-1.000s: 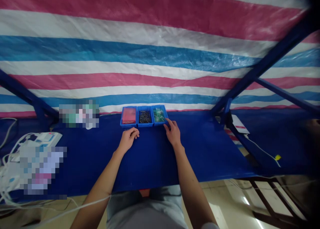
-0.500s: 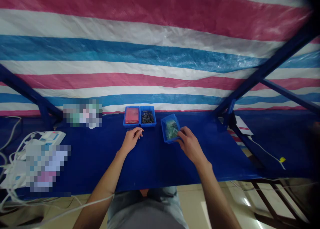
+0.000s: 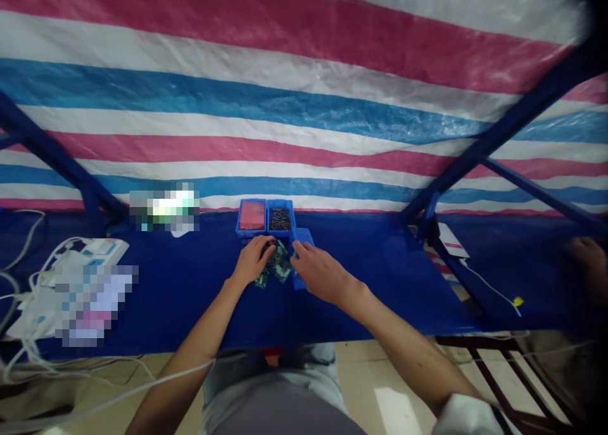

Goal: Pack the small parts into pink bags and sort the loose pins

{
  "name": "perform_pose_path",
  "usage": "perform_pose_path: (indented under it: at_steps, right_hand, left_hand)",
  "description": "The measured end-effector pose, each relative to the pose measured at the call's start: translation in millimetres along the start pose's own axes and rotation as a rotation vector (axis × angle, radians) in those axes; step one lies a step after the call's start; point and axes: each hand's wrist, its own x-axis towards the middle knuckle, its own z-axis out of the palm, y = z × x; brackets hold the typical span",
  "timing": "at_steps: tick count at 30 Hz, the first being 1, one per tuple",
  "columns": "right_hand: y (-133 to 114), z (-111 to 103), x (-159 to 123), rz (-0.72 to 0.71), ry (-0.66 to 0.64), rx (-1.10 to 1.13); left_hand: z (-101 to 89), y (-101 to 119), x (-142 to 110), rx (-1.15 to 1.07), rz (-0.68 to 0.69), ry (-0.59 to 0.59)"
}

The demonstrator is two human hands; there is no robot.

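The right hand (image 3: 319, 269) has its fingers closed on the side of a blue bin (image 3: 303, 235), seemingly tipped and probably light, stiff plastic best pinched at the rim. Just beside it, green packets (image 3: 282, 269) lie loose on the tabletop (image 3: 389, 277), likely light, floppy and slippery, best held by their edges; whether the left hand's (image 3: 251, 261) curled fingers grip any, I cannot tell.

Rightmost bin (image 3: 303, 234) partly behind right hand (image 3: 319, 271)
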Motion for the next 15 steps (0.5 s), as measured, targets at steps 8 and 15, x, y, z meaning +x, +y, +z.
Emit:
perform_pose_path:
  at_steps: [8, 15]
  right_hand:
    - [-0.5, -16.0, -6.0, 0.077, -0.076, -0.065]
    - [-0.8, -9.2, -6.7, 0.027, -0.060, -0.037]
  left_hand:
    - [2.8, -0.1, 2.0, 0.126, 0.085, -0.089]
    - [4.0, -1.4, -1.1, 0.139, 0.092, -0.141]
